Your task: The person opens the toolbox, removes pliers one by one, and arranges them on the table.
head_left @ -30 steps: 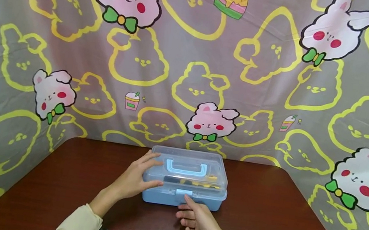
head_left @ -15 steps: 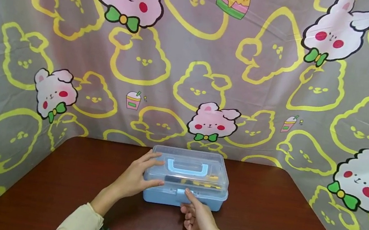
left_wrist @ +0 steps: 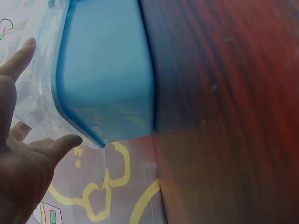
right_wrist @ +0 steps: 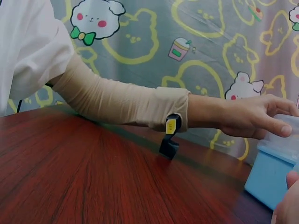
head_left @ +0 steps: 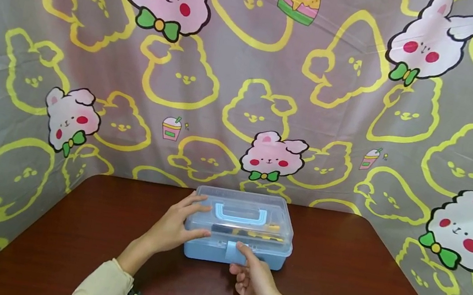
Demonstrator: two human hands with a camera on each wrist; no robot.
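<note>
A light blue plastic storage box (head_left: 208, 253) with a clear lid (head_left: 203, 221) stands at the back of the table. A blue handle (head_left: 240, 220) lies on top of the lid, and yellow and dark items show through it. My left hand (head_left: 173, 224) rests over the lid's left end, fingers spread, thumb toward the front. In the left wrist view its thumb (left_wrist: 65, 144) is by the lid's rim. My right hand (head_left: 256, 281) is at the front latch (head_left: 232, 251), thumb on its upper part and the other fingers curled below. Whether a fingertip reaches behind the latch is hidden.
The dark red wooden table (head_left: 70, 230) extends around the box on both sides. A patterned curtain (head_left: 338, 131) hangs close behind the box. A black strap with a yellow tag (right_wrist: 171, 126) hangs from my left wrist.
My right hand has shifted slightly up onto the latch and its fingers have curled in. More of the latch's front now shows. My left hand has stayed on the lid.
</note>
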